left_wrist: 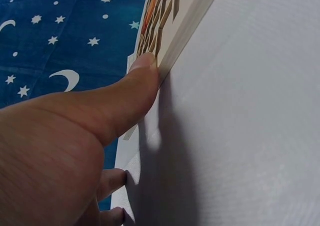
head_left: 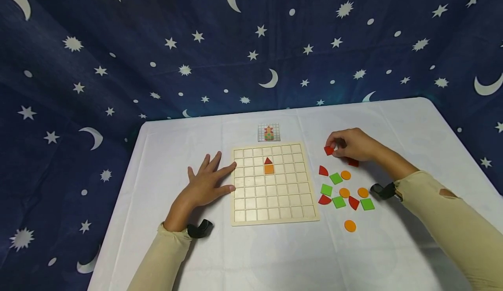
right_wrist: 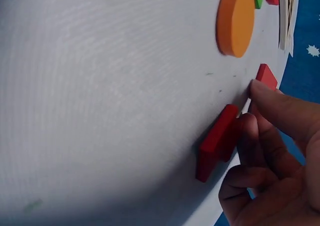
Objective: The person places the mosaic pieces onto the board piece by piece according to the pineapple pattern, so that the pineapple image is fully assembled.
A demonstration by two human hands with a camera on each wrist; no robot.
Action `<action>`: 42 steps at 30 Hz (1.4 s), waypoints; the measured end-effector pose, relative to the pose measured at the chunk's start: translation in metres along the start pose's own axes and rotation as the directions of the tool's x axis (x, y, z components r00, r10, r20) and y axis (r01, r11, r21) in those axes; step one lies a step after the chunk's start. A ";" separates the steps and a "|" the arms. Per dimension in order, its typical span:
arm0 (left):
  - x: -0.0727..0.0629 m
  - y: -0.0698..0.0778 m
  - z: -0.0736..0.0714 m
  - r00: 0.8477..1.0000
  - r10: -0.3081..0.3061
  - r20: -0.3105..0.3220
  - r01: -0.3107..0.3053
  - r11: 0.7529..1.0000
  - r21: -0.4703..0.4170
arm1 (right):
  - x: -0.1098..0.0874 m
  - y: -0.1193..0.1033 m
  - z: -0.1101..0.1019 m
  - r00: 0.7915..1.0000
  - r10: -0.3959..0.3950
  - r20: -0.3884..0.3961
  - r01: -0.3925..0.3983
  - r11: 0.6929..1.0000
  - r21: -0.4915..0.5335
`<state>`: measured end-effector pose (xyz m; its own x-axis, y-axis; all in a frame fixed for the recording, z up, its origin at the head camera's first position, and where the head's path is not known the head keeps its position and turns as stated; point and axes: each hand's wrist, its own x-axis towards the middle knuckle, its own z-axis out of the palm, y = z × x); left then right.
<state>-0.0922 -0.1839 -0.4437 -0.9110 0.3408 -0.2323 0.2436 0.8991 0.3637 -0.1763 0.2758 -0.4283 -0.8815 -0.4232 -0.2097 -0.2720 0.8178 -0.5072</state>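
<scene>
My right hand (head_left: 353, 145) pinches a small red tile (head_left: 328, 151) between thumb and fingertips, to the right of the board. In the right wrist view the held tile (right_wrist: 267, 76) sticks out past the thumb, its full outline partly hidden. Another red tile (right_wrist: 218, 141) lies on the cloth just under the curled fingers. Fingers spread, my left hand (head_left: 204, 187) rests with thumb and index fingertip at the left edge of the pale gridded board (head_left: 255, 214). On the board's grid sit a red triangle (head_left: 268, 161) and, just below it, an orange square (head_left: 269, 169).
Right of the board lie several green squares (head_left: 339, 202), orange discs (head_left: 350, 226) and red quarter-round tiles (head_left: 353, 202). A small pattern card (head_left: 269, 132) lies behind the board. White cloth covers the table (head_left: 275, 256); a starry curtain (head_left: 220, 81) hangs behind.
</scene>
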 end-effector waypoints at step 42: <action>0.000 0.000 0.001 1.000 0.014 -0.005 -0.014 1.000 -0.001 | 0.016 -0.084 0.053 0.990 0.120 0.079 -0.143 0.755 0.641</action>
<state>-0.0923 -0.1837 -0.4447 -0.9091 0.3521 -0.2227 0.2562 0.8940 0.3676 -0.1474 0.1795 -0.4337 -0.8743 -0.3517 -0.3345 0.1679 0.4275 -0.8883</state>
